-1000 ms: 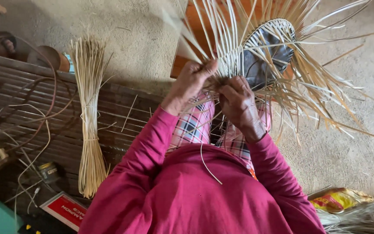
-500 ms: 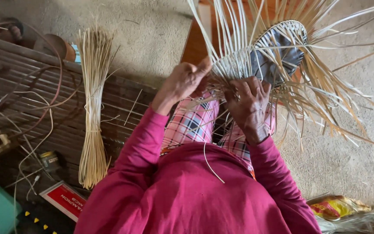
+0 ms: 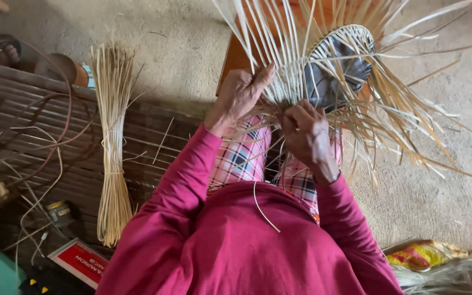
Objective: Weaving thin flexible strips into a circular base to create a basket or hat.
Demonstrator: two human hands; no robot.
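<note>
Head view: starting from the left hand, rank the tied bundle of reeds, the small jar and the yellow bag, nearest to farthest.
From the left hand:
1. Tied bundle of reeds, to its left on the slatted platform.
2. Small jar, lower left beside the bundle's foot.
3. Yellow bag, at the bottom right corner.

Tied bundle of pale cane strips (image 3: 113,147) on slatted wooden bench (image 3: 23,120).
</note>
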